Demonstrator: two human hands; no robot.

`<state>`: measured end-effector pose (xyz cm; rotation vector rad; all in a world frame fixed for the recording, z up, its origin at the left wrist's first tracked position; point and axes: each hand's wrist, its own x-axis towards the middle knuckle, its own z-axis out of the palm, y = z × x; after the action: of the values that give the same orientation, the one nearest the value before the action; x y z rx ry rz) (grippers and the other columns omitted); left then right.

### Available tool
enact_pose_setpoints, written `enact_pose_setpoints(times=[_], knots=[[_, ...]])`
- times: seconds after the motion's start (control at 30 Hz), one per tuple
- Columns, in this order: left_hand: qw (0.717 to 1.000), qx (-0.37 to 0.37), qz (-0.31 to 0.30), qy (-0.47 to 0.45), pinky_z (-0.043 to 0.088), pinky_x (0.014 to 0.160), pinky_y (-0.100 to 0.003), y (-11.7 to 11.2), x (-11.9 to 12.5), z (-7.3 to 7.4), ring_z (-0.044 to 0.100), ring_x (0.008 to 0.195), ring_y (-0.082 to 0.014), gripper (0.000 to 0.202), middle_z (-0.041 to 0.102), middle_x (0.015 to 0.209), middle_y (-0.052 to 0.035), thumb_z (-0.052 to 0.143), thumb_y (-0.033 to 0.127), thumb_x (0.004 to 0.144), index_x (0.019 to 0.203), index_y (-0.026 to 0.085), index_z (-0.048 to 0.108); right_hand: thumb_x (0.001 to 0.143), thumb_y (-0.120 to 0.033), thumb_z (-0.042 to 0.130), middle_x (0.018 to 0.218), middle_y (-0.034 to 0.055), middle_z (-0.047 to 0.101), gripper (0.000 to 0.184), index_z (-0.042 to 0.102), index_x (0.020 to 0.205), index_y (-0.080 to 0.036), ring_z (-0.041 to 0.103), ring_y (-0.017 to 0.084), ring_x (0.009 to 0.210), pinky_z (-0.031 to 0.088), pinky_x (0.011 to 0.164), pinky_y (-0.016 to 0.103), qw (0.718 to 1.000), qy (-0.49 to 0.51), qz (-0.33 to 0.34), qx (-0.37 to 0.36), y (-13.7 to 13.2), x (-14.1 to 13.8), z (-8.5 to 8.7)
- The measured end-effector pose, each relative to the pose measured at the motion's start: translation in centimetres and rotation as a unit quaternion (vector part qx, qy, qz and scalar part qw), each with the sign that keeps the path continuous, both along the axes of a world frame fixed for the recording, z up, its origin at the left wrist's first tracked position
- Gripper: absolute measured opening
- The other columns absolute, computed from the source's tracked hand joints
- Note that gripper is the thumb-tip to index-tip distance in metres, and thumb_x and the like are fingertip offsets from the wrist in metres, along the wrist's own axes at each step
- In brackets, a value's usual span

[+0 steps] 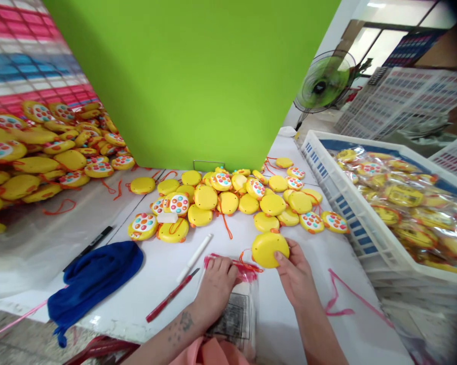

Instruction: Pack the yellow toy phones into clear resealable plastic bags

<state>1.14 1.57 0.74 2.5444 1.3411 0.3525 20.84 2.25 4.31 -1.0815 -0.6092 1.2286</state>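
your one camera is worn on your head; it looks forward and down, from near, at your left hand [219, 284] and right hand [297, 276], over the white table [276, 317], toward the green panel [198, 86].

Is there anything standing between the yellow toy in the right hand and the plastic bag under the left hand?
No other object is visible between the yellow toy and the plastic bag; only an orange cord reaches over the bag's pink edge, beside the left hand.
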Motion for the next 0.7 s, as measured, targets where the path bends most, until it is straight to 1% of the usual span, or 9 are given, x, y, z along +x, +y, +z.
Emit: enact_pose_setpoints(times=[0.1, 0.2, 0.27, 0.3, 0.37, 0.43, 0.5, 0.6, 0.7], knots=[[0.998, 0.022, -0.032, -0.042, 0.044, 0.083, -0.04, -0.2, -0.3, -0.8, 0.05, 0.091, -0.023, 0.005, 0.06, 0.096, -0.0064, 0.051, 0.017, 0.092, 0.092, 0.015, 0.056, 0.073, -0.029, 0.076, 0.127, 0.006, 0.061, 0.049, 0.057, 0.119, -0.028, 0.057, 0.026, 0.114, 0.048, 0.094, 0.044, 0.999, -0.001, 0.032, -0.005, -0.1, -0.2, -0.3], [0.997, 0.019, -0.028, -0.072, 0.046, 0.078, -0.039, -0.3, -0.4, -1.1, 0.051, 0.084, -0.0223, 0.008, 0.06, 0.089, -0.0057, 0.049, 0.017, 0.093, 0.088, 0.016, 0.055, 0.073, -0.03, 0.075, 0.127, 0.0053, 0.061, 0.046, 0.059, 0.117, -0.029, 0.057, 0.026, 0.113, 0.047, 0.094, 0.044, 0.998, 0.018, 0.056, -0.002, -0.2, -0.5, -0.2], [0.994, 0.009, -0.017, -0.11, 0.047, 0.076, -0.04, -0.3, -0.5, -1.0, 0.052, 0.084, -0.0231, 0.007, 0.06, 0.091, -0.0064, 0.051, 0.021, 0.092, 0.094, 0.016, 0.055, 0.073, -0.031, 0.074, 0.124, 0.0052, 0.063, 0.042, 0.06, 0.113, -0.029, 0.058, 0.026, 0.112, 0.047, 0.094, 0.045, 0.997, 0.039, 0.06, 0.012, -0.2, -0.6, 0.0], [0.991, 0.005, -0.008, -0.135, 0.047, 0.078, -0.041, -0.3, -0.6, -1.0, 0.053, 0.088, -0.024, 0.014, 0.061, 0.095, -0.0077, 0.053, 0.024, 0.091, 0.102, 0.016, 0.054, 0.073, -0.032, 0.074, 0.122, 0.0053, 0.064, 0.04, 0.061, 0.111, -0.029, 0.058, 0.026, 0.111, 0.047, 0.094, 0.045, 0.997, 0.049, 0.061, 0.019, -0.2, -0.6, 0.2], [0.984, 0.008, 0.015, -0.18, 0.048, 0.083, -0.044, -0.3, -0.8, -0.8, 0.053, 0.097, -0.026, 0.035, 0.059, 0.107, -0.011, 0.058, 0.027, 0.089, 0.12, 0.015, 0.046, 0.074, -0.031, 0.074, 0.118, 0.0054, 0.065, 0.037, 0.06, 0.108, -0.029, 0.059, 0.026, 0.11, 0.047, 0.093, 0.045, 0.996, 0.057, 0.059, 0.025, -0.2, -0.4, 0.5], [0.98, 0.023, 0.036, -0.196, 0.046, 0.089, -0.047, -0.3, -1.0, -0.4, 0.051, 0.105, -0.0277, 0.046, 0.057, 0.114, -0.0129, 0.06, 0.029, 0.087, 0.127, 0.015, 0.041, 0.073, -0.03, 0.074, 0.115, 0.0052, 0.066, 0.038, 0.059, 0.108, -0.028, 0.06, 0.026, 0.107, 0.048, 0.092, 0.045, 0.997, 0.05, 0.055, 0.019, -0.2, -0.1, 0.6], [0.984, 0.032, 0.046, -0.168, 0.043, 0.091, -0.049, -0.3, -1.1, 0.2, 0.049, 0.107, -0.0282, 0.038, 0.056, 0.115, -0.012, 0.06, 0.028, 0.087, 0.121, 0.017, 0.046, 0.074, -0.03, 0.074, 0.113, 0.0051, 0.066, 0.039, 0.058, 0.109, -0.028, 0.06, 0.026, 0.105, 0.048, 0.091, 0.045, 0.998, 0.034, 0.052, 0.008, -0.2, 0.2, 0.5], [0.997, -0.006, 0.033, -0.069, 0.044, 0.088, -0.048, -0.2, -1.2, 1.2, 0.051, 0.099, -0.0268, 0.018, 0.059, 0.106, -0.0074, 0.062, 0.027, 0.086, 0.102, 0.02, 0.057, 0.073, -0.032, 0.074, 0.114, 0.005, 0.066, 0.04, 0.058, 0.11, -0.027, 0.061, 0.026, 0.104, 0.049, 0.09, 0.044, 0.999, 0.012, 0.047, -0.006, -0.4, 0.3, 0.1], [0.999, -0.041, 0.022, 0.014, 0.045, 0.084, -0.046, -0.3, -1.2, 1.7, 0.051, 0.095, -0.0273, 0.018, 0.059, 0.099, -0.0057, 0.069, 0.025, 0.081, 0.094, 0.019, 0.059, 0.073, -0.034, 0.073, 0.117, 0.0044, 0.065, 0.04, 0.058, 0.11, -0.028, 0.061, 0.026, 0.105, 0.049, 0.089, 0.042, 0.999, -0.003, 0.047, -0.014, -0.6, 0.1, -0.2]])
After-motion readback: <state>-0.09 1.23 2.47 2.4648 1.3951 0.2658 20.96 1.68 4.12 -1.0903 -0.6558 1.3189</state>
